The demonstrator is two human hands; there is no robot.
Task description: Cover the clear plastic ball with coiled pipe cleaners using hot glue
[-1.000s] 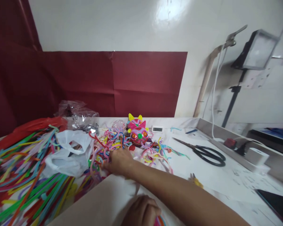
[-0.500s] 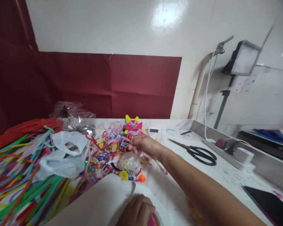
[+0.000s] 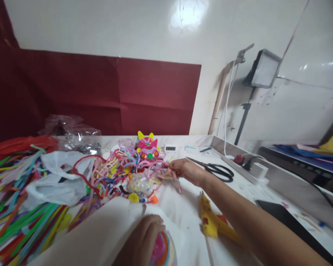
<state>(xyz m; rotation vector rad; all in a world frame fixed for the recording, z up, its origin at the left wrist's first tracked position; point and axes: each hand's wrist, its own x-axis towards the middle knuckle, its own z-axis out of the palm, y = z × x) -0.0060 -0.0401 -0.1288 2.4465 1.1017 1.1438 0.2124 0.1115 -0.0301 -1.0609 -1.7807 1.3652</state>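
My left hand (image 3: 145,236) is closed around a rounded piece with pink, orange and blue bands (image 3: 161,248), over white paper (image 3: 100,229). Farther out, my right hand (image 3: 187,170) has its fingers pinched on a pink pipe cleaner (image 3: 180,186) at the right edge of a tangled heap of pipe cleaner pieces (image 3: 113,168). Close by sits a clear rounded plastic piece (image 3: 140,183). Two decorated pieces with pointed ears, one pink (image 3: 150,153) and one yellow (image 3: 145,136), stand behind the heap.
A yellow glue gun (image 3: 209,221) lies under my right forearm. Black scissors (image 3: 220,171) rest beyond my right hand. Long pipe cleaners (image 3: 39,225) and a white plastic bag (image 3: 55,188) cover the left. A dark flat device (image 3: 283,218) and a power strip (image 3: 252,177) are right.
My right hand has drawn rightward out of the heap with the pink pipe cleaner. The view has turned right, bringing the glue gun into sight. My left hand keeps its hold.
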